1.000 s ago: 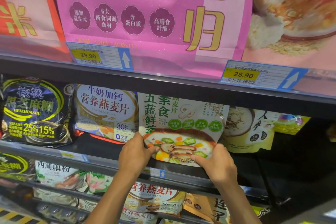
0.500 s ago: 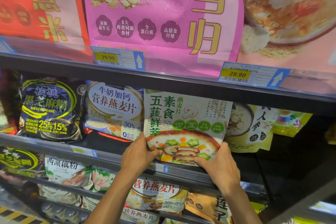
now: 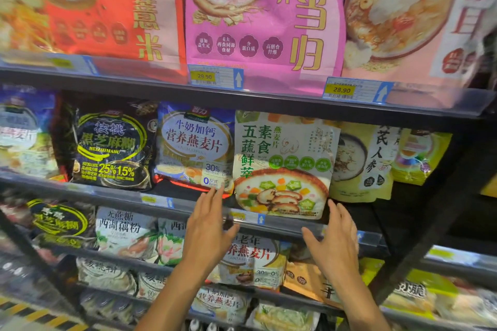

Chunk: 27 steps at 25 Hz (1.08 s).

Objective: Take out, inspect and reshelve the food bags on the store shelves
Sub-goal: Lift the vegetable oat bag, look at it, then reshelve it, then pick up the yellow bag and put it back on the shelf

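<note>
Veggie oatmeal bag [image 3: 282, 166] sits upright on the middle shelf [image 3: 285, 224], center of the frame, squeezed between a blue oatmeal bag [image 3: 193, 142] and a yellow ginseng bag [image 3: 363, 164]. Just below it we've got both hands spread flat, left hand [image 3: 208, 226] and right hand [image 3: 333, 242], gripping nothing. Big pink bag [image 3: 263, 21] up top.

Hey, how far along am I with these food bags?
Done: the vegetable oatmeal bag stands upright on the middle shelf. In hand: nothing; left hand and right hand are open, off it. Left: perhaps neighbours like the black sesame bag.
</note>
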Motion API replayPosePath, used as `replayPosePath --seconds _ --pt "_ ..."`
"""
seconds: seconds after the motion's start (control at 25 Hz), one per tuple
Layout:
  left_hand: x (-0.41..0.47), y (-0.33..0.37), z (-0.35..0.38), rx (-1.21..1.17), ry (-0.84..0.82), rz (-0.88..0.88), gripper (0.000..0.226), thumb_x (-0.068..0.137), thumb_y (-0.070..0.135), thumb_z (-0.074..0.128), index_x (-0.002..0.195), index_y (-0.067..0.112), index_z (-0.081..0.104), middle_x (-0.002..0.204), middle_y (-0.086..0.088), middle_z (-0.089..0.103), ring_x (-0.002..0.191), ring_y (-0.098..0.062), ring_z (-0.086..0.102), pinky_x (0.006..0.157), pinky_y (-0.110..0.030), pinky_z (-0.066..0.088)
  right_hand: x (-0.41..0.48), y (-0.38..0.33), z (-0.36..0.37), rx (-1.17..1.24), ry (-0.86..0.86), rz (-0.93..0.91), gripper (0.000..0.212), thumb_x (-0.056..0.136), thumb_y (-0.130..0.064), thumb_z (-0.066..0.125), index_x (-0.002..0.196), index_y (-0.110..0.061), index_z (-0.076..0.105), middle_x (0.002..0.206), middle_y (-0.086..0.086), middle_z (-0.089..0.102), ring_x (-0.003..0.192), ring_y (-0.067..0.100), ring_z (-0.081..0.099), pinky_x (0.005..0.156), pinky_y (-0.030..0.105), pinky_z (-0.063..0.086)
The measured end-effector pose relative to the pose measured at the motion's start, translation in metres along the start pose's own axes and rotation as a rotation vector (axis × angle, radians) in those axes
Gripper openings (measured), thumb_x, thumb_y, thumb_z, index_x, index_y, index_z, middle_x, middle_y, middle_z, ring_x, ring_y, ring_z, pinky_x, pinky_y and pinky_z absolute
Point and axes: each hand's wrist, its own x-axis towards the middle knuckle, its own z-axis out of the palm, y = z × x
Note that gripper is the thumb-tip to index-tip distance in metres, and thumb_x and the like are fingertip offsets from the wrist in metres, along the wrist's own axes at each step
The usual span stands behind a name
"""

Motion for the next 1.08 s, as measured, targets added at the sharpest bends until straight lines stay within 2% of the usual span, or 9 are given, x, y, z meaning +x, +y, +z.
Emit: replayPosePath --seconds 0.12,0.24,0.6,0.76,0.96,1.08 --pt "-0.036 0.003 -0.003 0.057 -0.011 0.063 0.095 0.095 0.058 0.062 0.166 0.027 0.008 0.175 0.002 0.006 0.162 -0.021 -0.002 0.129 -0.044 0.015 -0.035 0.003 -0.004 -0.029 0.000 -0.013 0.090 0.092 -0.052 0.067 0.163 -0.025 0.019 0.171 0.002 0.012 0.158 0.024 0.010 0.126 0.047 0.020" --pt "-0.065 0.014 -0.001 0.071 -0.031 0.115 0.094 0.096 0.060 0.059 0.166 0.027 0.006 0.175 0.001 0.003 0.162 -0.022 -0.005 0.129 -0.045 0.014 -0.069 0.008 -0.012 -0.076 0.005 -0.038 0.088 0.091 -0.055 0.067 0.162 -0.028 0.022 0.171 0.001 0.012 0.158 0.024 0.010 0.127 0.047 0.020" --pt "-0.124 0.072 0.025 0.026 -0.120 0.288 0.086 0.095 0.066 0.056 0.164 0.031 0.018 0.175 0.001 0.008 0.162 -0.023 0.000 0.130 -0.047 0.016 -0.136 0.072 -0.072 -0.105 0.073 0.018 0.088 0.089 -0.056 0.069 0.161 -0.030 0.025 0.171 -0.002 0.012 0.158 0.023 0.012 0.127 0.049 0.021" --pt "-0.137 0.138 0.053 -0.007 -0.145 0.398 0.082 0.094 0.066 0.057 0.161 0.031 0.027 0.174 0.001 0.012 0.162 -0.025 0.004 0.127 -0.050 0.021 -0.149 0.127 -0.120 -0.112 0.153 0.088 0.085 0.089 -0.057 0.067 0.160 -0.030 0.028 0.170 -0.004 0.015 0.158 0.022 0.014 0.126 0.050 0.023" --pt "-0.167 0.249 0.097 -0.058 -0.201 0.529 0.078 0.096 0.066 0.052 0.162 0.035 0.023 0.175 0.004 0.003 0.162 -0.021 -0.005 0.129 -0.046 0.013 -0.171 0.219 -0.195 -0.088 0.236 0.211 0.085 0.090 -0.059 0.066 0.161 -0.031 0.027 0.170 -0.002 0.017 0.158 0.024 0.015 0.125 0.049 0.028" --pt "-0.191 0.329 0.133 -0.100 -0.240 0.602 0.078 0.096 0.064 0.055 0.162 0.036 0.023 0.175 0.005 0.002 0.162 -0.021 -0.005 0.128 -0.046 0.012 -0.186 0.289 -0.251 -0.101 0.284 0.254 0.085 0.090 -0.060 0.065 0.161 -0.034 0.025 0.171 -0.004 0.016 0.158 0.022 0.014 0.124 0.051 0.029"
